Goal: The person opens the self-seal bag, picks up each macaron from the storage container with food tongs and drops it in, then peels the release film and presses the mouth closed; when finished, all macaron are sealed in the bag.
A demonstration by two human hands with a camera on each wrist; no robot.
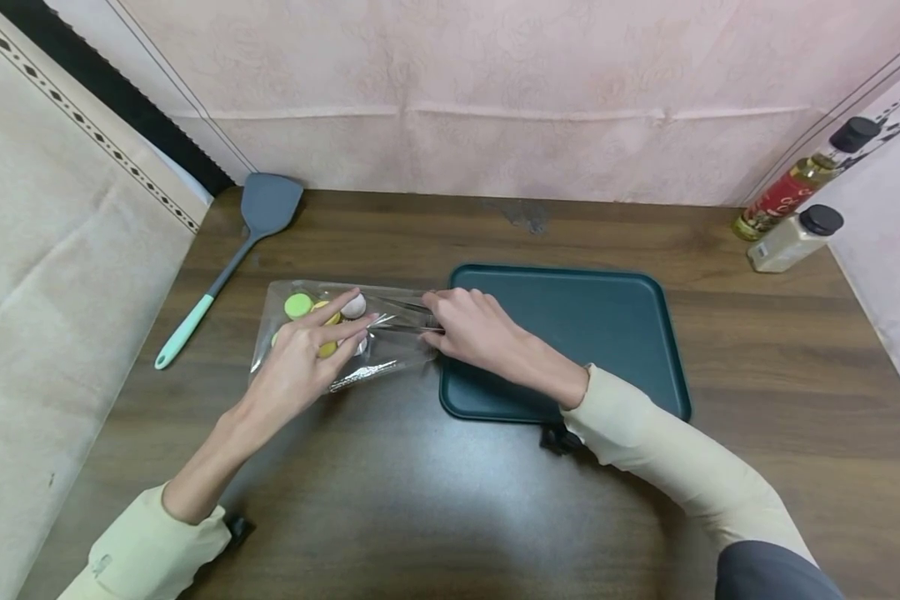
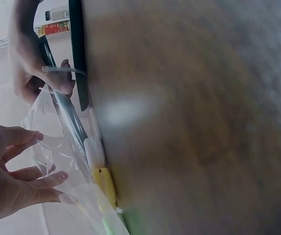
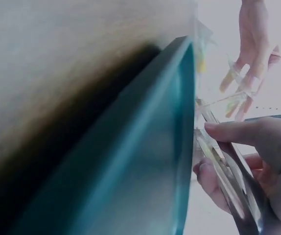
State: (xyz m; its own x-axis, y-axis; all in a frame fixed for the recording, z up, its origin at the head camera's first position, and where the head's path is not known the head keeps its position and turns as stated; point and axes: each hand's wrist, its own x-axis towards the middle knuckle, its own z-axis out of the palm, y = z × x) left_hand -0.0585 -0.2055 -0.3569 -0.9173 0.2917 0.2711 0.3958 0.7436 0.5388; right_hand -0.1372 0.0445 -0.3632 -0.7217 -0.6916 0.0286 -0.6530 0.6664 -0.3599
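Observation:
A clear plastic bag [image 1: 390, 358] holding several round green, yellow and white pieces [image 1: 297, 305] lies left of a dark teal tray [image 1: 570, 325]. My left hand [image 1: 300, 354] is over the bag, its fingers spread and fairly straight against the lifted film. From the right, my right hand [image 1: 474, 327] grips metal tongs [image 3: 223, 181], thumb on one side and fingers on the other. The tips of the tongs reach into the bag's right end, close to a white piece [image 1: 354, 307]. Part of the yellow pieces is hidden behind my left fingers.
A grey spatula [image 1: 270, 204] with a mint handle lies at the back left of the wooden table [image 1: 390, 500]. An oil bottle [image 1: 783, 200] with a red label and a pale, black-capped jar [image 1: 791, 242] stand at the back right. Cloth screens [image 1: 495, 100] border the table.

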